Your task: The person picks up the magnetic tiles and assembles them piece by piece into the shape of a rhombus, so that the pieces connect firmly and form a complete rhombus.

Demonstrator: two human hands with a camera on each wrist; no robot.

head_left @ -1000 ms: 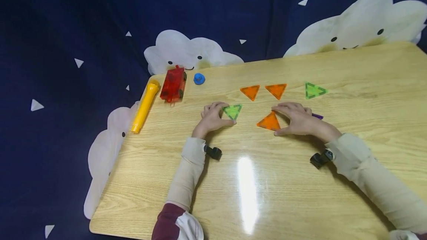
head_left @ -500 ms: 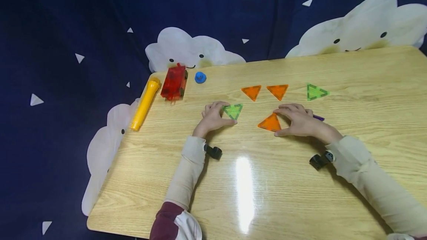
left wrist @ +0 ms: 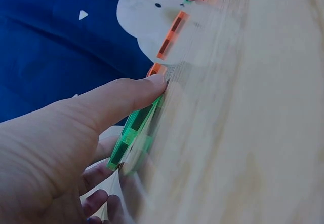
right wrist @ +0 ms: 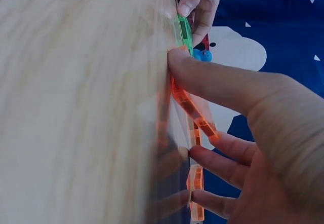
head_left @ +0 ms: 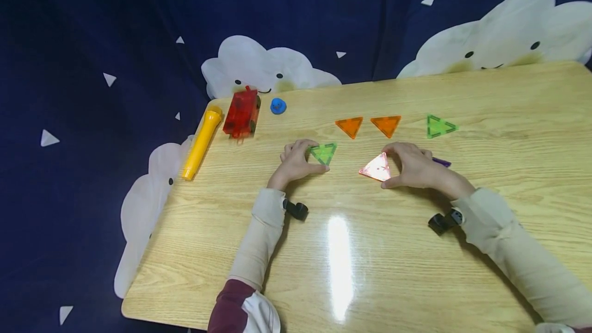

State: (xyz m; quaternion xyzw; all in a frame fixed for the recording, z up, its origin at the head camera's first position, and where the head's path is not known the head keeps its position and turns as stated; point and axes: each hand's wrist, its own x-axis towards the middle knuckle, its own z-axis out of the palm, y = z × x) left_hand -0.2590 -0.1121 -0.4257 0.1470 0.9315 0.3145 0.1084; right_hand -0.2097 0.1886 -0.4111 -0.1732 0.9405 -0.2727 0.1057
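Observation:
My left hand (head_left: 295,162) holds a translucent green triangular magnetic tile (head_left: 324,153) between thumb and fingers. In the left wrist view, this green tile (left wrist: 129,135) lies nearly flat, close over the tabletop. To the right, my right hand (head_left: 410,166) pinches an orange triangular tile (head_left: 376,168), thumb on the near corner and fingers at the far one. Bright glare whitens its face in the head view. From the right wrist, the orange tile (right wrist: 190,107) appears tilted, one edge raised off the table. A purple piece (head_left: 442,162) is partly hidden behind the right hand.
Two orange triangles (head_left: 350,127) and another green triangle (head_left: 440,126) lie farther back on the wooden table (head_left: 222,256). At the back left are a red toy vehicle (head_left: 242,113), a blue rubber duck (head_left: 278,106) and a yellow toy microphone (head_left: 202,143). A dark curtain hangs behind.
The orange tile in my right hand has tipped, so its face now reflects white glare. My left hand and its green tile stay in place.

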